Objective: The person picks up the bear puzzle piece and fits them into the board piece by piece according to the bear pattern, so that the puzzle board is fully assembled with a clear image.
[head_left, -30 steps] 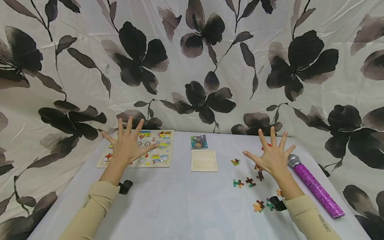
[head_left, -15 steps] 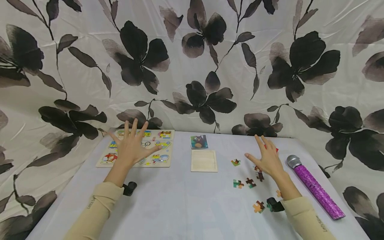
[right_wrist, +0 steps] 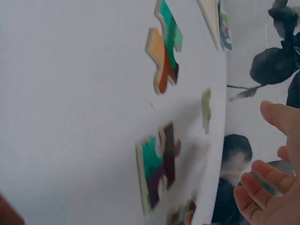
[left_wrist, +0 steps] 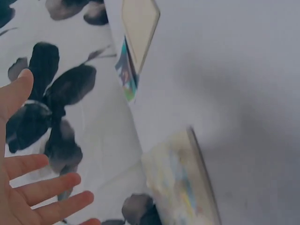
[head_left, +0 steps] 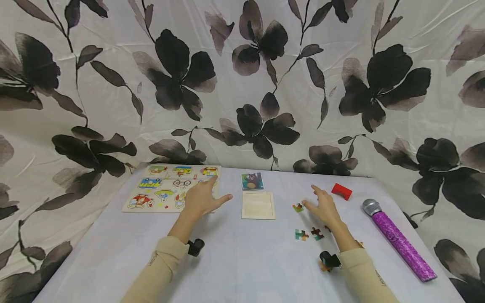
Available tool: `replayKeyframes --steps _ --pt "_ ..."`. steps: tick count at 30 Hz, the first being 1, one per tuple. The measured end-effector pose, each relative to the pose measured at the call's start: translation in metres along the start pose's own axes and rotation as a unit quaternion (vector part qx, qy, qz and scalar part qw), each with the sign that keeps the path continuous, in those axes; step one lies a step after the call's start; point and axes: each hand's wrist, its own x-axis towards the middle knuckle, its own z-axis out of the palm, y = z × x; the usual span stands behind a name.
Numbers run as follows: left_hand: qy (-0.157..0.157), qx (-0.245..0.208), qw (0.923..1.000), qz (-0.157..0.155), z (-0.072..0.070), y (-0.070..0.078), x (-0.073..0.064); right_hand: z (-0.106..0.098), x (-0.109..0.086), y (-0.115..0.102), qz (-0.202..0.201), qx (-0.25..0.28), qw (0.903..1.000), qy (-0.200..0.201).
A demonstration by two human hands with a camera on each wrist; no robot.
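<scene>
My left hand (head_left: 201,198) hovers over the right side of a wooden vehicle puzzle board (head_left: 155,195), holding nothing. Its fingers are spread in the left wrist view. Over on the right, my right hand (head_left: 325,207) hangs loosely bent above several scattered jigsaw pieces, with nothing in its grasp. Closest to its thumb lies a green and orange jigsaw piece (head_left: 298,207). Two others, a green-orange piece (head_left: 301,234) and a dark brown piece (head_left: 317,233), lie nearer the front. A square wooden puzzle tray (head_left: 258,206) sits between the hands, below a bear picture card (head_left: 252,181).
A red block (head_left: 342,191) lies behind the right hand. Along the table's right side is a purple glittery microphone (head_left: 401,242). A floral cloth (head_left: 261,126) hangs behind the white table (head_left: 242,261). Small black devices are on both wrists.
My left hand has moved right across the board, toward the tray. The right hand has moved left and lowered toward the jigsaw pieces, its spread fingers now drawn together; the red block is uncovered.
</scene>
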Motion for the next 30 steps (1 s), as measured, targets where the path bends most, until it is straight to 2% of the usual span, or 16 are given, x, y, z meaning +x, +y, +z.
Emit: replayKeyframes --steps 5,10,13,18,21,25,30 --pt "-0.030 -0.075 0.9964 0.025 0.020 0.019 0.003 0.015 0.004 -0.002 0.019 0.013 0.9993 -0.031" --pt "-0.068 -0.153 0.9842 0.057 0.044 0.028 0.007 0.025 0.006 -0.005 0.030 0.012 0.9982 -0.051" --pt "-0.080 -0.190 0.9762 0.066 0.059 0.029 0.009 0.028 0.007 -0.009 0.039 0.006 0.9970 -0.067" --pt "-0.093 -0.253 0.9619 0.045 0.080 0.027 0.014 0.030 0.007 -0.011 0.040 -0.001 0.9956 -0.085" --pt "-0.096 -0.282 0.9542 0.025 0.088 0.025 0.014 0.029 0.007 -0.011 0.036 -0.002 0.9957 -0.085" --pt "-0.097 -0.301 0.9486 0.013 0.098 0.025 0.013 0.027 0.007 -0.010 0.028 0.002 0.9961 -0.083" --pt "-0.104 -0.306 0.9461 0.017 0.104 0.028 0.014 0.025 0.005 -0.007 0.033 0.020 0.9960 -0.081"
